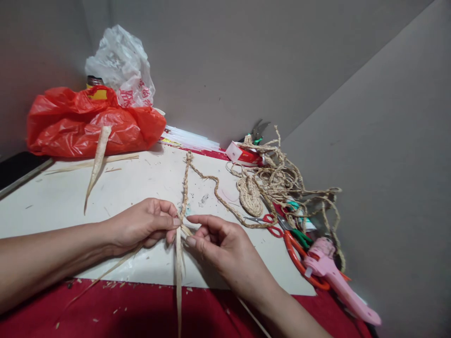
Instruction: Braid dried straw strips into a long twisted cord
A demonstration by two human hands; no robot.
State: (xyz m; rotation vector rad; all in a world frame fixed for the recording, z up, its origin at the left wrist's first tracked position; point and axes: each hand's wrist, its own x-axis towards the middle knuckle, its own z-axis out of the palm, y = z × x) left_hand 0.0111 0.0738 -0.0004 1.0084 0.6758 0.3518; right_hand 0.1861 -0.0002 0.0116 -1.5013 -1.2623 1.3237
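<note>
A braided straw cord [185, 188] runs down the white board to my hands, and its far end bends back toward the right. My left hand [155, 223] pinches the cord's near end between thumb and fingers. Just to the right, my right hand [218, 241] has its thumb and fingers closed around a loose strand, with the index finger stretched toward the braid. One flat straw strip [179, 281] hangs straight down from the pinch. Other thin strands trail out below both hands, to the left and to the right.
A red plastic bag [95, 122] and a husk piece [100, 157] lie at the left. At the right are tangled braided cord [282, 173], a coiled oval [249, 196], orange-handled scissors [294, 256] and a pink glue gun [338, 277]. Grey walls stand behind.
</note>
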